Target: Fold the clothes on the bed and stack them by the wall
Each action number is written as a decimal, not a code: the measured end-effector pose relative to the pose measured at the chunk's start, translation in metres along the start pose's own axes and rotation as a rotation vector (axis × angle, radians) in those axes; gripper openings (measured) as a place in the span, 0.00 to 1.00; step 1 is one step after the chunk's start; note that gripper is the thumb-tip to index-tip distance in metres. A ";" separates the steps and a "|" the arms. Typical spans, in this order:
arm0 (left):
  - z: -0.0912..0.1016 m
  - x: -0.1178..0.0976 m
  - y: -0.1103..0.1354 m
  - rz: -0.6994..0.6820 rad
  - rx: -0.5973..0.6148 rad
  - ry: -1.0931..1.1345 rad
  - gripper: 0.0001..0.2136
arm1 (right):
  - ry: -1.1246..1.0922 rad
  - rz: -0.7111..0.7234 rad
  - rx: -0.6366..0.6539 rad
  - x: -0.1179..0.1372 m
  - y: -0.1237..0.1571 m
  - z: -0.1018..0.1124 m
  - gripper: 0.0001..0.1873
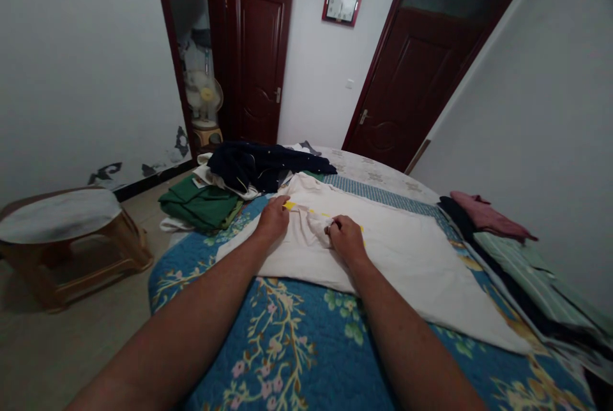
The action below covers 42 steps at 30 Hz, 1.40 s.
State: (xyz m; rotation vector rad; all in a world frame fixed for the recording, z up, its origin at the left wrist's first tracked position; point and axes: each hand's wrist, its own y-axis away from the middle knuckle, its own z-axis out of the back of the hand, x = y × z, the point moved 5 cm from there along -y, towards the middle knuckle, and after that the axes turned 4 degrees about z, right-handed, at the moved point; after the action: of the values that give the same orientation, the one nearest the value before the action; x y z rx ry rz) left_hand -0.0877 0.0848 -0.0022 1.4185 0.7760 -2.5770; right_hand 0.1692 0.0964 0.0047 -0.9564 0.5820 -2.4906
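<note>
A white shirt [412, 254], its fabric bunched in the middle, is spread across a blue floral quilted cover [287, 347]. Yellow print shows on the bunched part, between my two hands. At the left of the print, my left hand [274, 218] is closed on the fabric, its fingertips partly hidden. My right hand [345, 239] pinches a fold of the same shirt on the other side. Loose cloth sags in wrinkles between them, while the long right part of the shirt lies flat.
Folded green clothes [198, 203] and a dark navy garment [261, 165] are heaped at the back left. Along the right edge lie stacked clothes, including a pale green striped one [522, 267] and a pink one [488, 214]. A stool [62, 219] stands on the left.
</note>
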 end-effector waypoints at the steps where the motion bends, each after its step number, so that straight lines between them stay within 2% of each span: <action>1: 0.001 -0.001 0.002 0.011 0.011 -0.035 0.24 | 0.002 0.008 -0.012 0.001 0.000 0.001 0.10; 6: -0.001 -0.005 0.010 0.039 0.119 -0.027 0.25 | -0.098 0.106 -0.008 0.013 0.001 0.003 0.12; 9: -0.003 -0.006 0.007 0.044 0.144 0.129 0.21 | -0.168 0.164 0.031 0.019 0.003 0.005 0.11; 11: -0.005 -0.004 0.003 0.100 0.159 0.308 0.19 | -0.200 0.196 0.037 0.021 0.004 0.007 0.10; 14: -0.007 -0.002 0.000 0.218 0.184 0.569 0.23 | -0.132 0.156 0.010 0.016 0.002 0.006 0.11; 17: -0.004 -0.004 0.002 0.258 0.177 0.639 0.24 | 0.017 0.060 -0.035 0.006 0.000 0.004 0.16; 19: -0.002 -0.008 0.004 0.250 0.186 0.626 0.21 | 0.080 0.065 -0.070 0.003 0.000 0.002 0.12; 21: -0.001 -0.013 0.006 0.240 0.212 0.603 0.20 | 0.103 0.140 -0.109 0.007 0.001 0.002 0.06; 25: 0.000 -0.023 0.011 0.198 0.297 0.548 0.20 | 0.087 0.317 -0.096 0.028 0.006 0.001 0.17; 29: 0.001 -0.033 0.015 0.114 0.366 0.471 0.18 | 0.078 0.374 -0.010 0.047 0.009 -0.007 0.19; 32: 0.000 -0.036 0.016 0.079 0.401 0.420 0.18 | 0.106 0.337 0.075 0.049 0.007 -0.015 0.11; 34: 0.001 -0.036 0.015 0.058 0.415 0.346 0.19 | 0.119 0.279 0.109 0.045 0.004 -0.019 0.09; 38: 0.002 -0.038 0.015 -0.043 0.455 0.149 0.22 | 0.058 0.163 0.033 0.034 -0.001 -0.016 0.12; 42: -0.002 -0.038 0.015 -0.111 0.527 0.042 0.17 | 0.001 0.128 -0.026 0.030 -0.002 -0.010 0.13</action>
State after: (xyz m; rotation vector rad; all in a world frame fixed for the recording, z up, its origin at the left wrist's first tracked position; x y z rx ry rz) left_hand -0.0597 0.0670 0.0216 1.5901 0.1783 -2.9912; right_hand 0.1418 0.0856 0.0151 -0.8986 0.6562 -2.3762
